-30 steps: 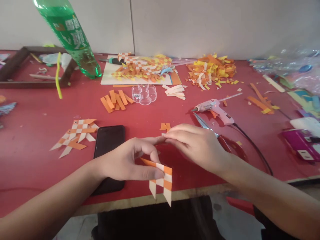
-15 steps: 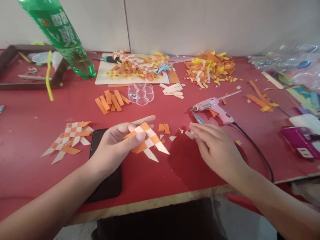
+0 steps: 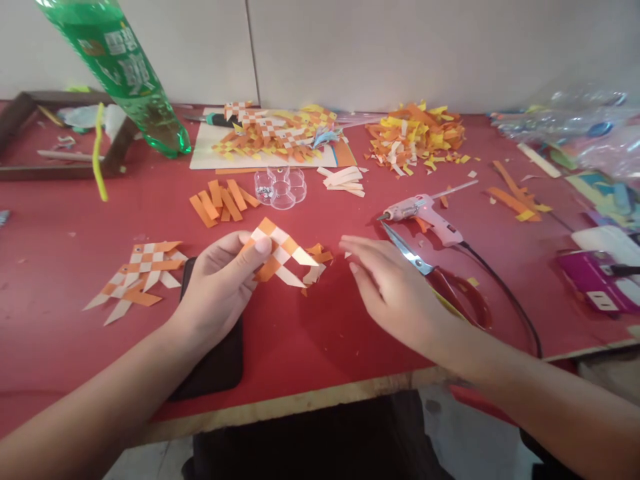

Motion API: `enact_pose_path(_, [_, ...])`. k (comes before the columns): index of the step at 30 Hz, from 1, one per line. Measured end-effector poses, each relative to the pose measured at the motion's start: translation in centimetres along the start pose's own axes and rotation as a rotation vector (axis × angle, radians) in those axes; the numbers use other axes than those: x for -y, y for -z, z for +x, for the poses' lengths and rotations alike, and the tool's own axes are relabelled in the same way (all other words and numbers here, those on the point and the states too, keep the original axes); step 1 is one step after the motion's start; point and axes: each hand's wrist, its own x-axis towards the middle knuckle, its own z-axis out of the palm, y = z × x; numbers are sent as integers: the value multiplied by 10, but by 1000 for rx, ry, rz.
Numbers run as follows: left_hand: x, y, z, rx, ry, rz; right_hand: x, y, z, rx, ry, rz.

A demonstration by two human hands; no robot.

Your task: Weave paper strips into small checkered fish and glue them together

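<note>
My left hand [image 3: 220,280] pinches a woven orange-and-white paper piece [image 3: 280,257] and holds it just above the red table [image 3: 310,333]. My right hand [image 3: 395,290] lies flat and open on the table to the right of it, fingers stretched toward small paper scraps [image 3: 320,257] under the woven piece. Red-handled scissors [image 3: 435,273] lie just right of that hand. A black phone [image 3: 215,360] is partly hidden beneath my left wrist.
A finished woven fish [image 3: 143,273] lies at the left. A pink glue gun [image 3: 425,215] with its cord sits beyond the scissors. Orange strips [image 3: 223,200], a clear tray [image 3: 281,187], white strips [image 3: 345,180], scrap piles [image 3: 415,137] and a tilted green bottle [image 3: 130,73] stand farther back.
My left hand lifted the woven piece from the table edge up and away to mid-table. My right hand let go of it, then swept left across the table, pushing scraps toward the piece.
</note>
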Motion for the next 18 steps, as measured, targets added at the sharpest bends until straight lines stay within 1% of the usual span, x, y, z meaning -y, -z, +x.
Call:
enact_pose_path(1, [0,0,0,-1,4,-4,-2,0,0,3,-18,-61])
enact_pose_path(3, [0,0,0,1,12,-16,-4,-3,-2,47,-3,-117])
enact_pose_path(6, [1,0,0,20,26,-24,2,-9,-6,113,78,-24])
enact_pose_path(8, [1,0,1,20,28,-21,9,-11,-5,127,93,43])
enact_pose_path(11, [1,0,1,7,21,7,13,-11,3,144,47,13])
enact_pose_path(13, [1,2,1,12,18,36,15,-10,11,207,39,-39])
enact_pose_path(15, [1,3,1,26,18,43,19,-10,17,271,65,-65])
enact_pose_path(18, [2,2,1,53,31,-7,26,-12,23,292,143,-55])
